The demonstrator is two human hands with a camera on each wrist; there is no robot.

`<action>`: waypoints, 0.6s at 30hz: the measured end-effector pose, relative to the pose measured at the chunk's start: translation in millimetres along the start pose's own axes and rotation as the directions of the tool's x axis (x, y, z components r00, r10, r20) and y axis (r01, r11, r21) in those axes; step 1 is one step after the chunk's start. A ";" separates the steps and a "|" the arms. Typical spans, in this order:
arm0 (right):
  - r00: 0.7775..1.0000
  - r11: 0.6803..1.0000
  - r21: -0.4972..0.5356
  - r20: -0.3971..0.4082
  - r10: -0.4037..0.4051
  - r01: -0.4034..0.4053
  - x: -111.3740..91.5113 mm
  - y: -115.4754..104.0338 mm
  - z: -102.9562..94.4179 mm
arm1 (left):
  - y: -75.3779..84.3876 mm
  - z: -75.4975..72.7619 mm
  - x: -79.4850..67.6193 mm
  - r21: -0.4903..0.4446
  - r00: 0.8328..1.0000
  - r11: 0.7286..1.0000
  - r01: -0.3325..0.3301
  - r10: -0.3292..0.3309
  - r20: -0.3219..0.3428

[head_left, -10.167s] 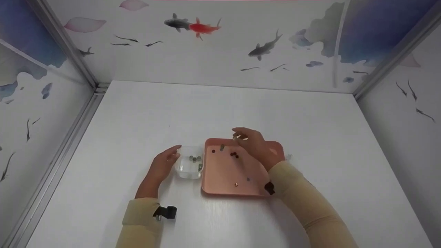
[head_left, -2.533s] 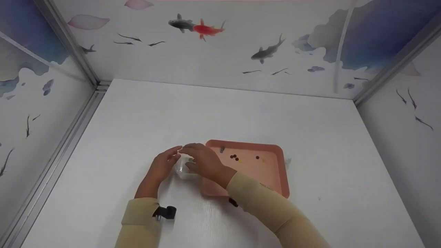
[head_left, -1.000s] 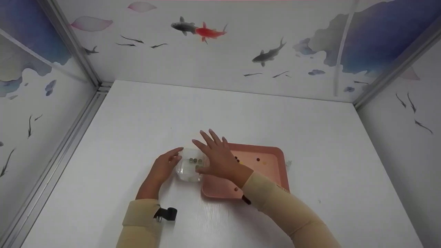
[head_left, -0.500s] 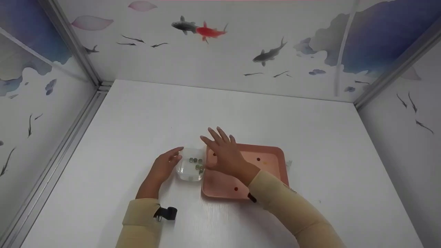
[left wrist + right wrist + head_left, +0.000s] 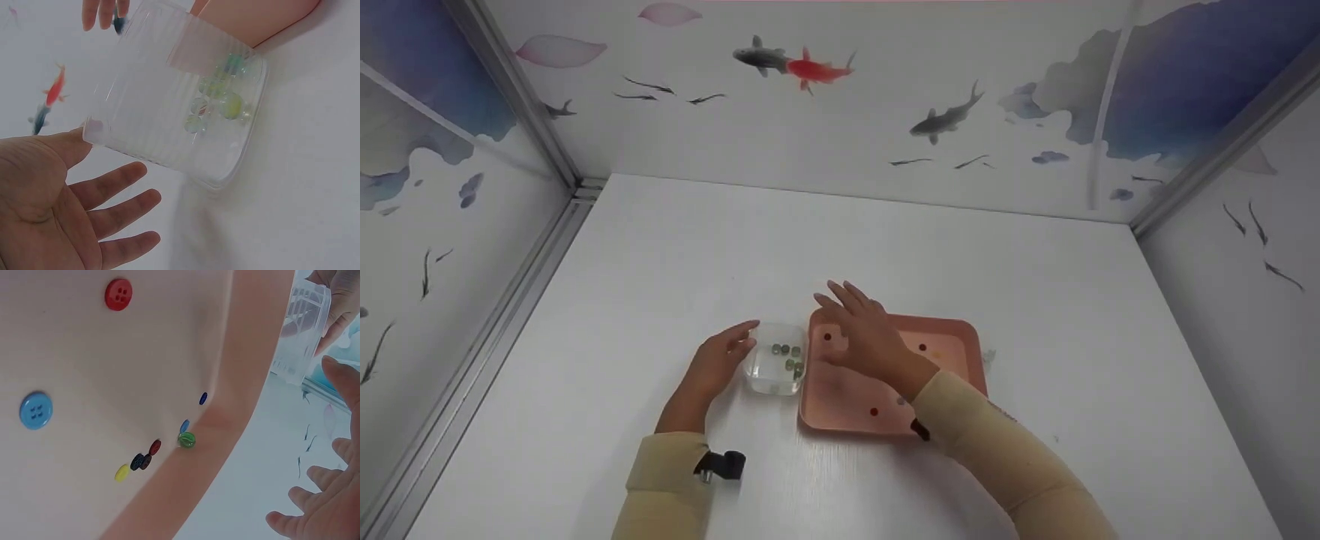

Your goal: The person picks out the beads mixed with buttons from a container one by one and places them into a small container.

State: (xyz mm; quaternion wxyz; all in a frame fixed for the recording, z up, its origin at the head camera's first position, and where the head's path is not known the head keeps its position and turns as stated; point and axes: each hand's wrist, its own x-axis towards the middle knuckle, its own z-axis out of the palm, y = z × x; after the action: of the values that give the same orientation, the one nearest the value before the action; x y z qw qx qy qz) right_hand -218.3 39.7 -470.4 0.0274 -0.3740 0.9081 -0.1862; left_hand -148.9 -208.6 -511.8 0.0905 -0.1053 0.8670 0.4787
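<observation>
A clear plastic container (image 5: 763,379) stands left of a pink tray (image 5: 840,429). Several glass marbles (image 5: 232,106) lie in it, green, yellowish and one with red streaks. My left hand (image 5: 718,367) is at the container's left side, thumb at the rim, the other fingers loosely extended beside the wall. Over the tray's left part hovers my right hand (image 5: 870,339), fingers spread and nothing held. In the right wrist view one green marble (image 5: 187,440) sits by the tray wall, near a light blue button (image 5: 184,426) and a dark blue button (image 5: 203,399).
Farther apart in the tray lie a red button (image 5: 118,294), a blue button (image 5: 36,410) and a yellow button (image 5: 122,472), with dark buttons (image 5: 136,462) clustered close by. A small clear object (image 5: 989,358) is just right of the tray. Patterned walls surround the white table (image 5: 885,240).
Ten seconds ago my right hand was pinching something small above the tray's back edge. Later it was over the container; since then it has moved right over the tray, fingers spread. My left hand has stayed.
</observation>
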 end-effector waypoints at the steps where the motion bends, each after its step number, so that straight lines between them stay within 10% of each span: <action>1: 1.000 1.000 0.005 0.001 0.002 -0.002 -0.5 1.5 0.0 | -0.1 0.1 0.1 0.001 1.000 1.000 0.000 0.000 0.000; 18: 0.998 0.993 0.116 -0.054 0.011 -0.005 -6.0 17.5 2.1 | 0.1 0.6 -0.3 -0.002 1.000 1.000 0.007 -0.007 -0.004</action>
State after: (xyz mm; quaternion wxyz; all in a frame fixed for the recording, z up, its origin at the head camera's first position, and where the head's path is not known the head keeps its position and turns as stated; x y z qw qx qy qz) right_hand -225.3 54.6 -479.2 0.0250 -0.3628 0.8977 -0.2486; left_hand -148.5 -208.1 -511.9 0.0904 -0.1095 0.8663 0.4789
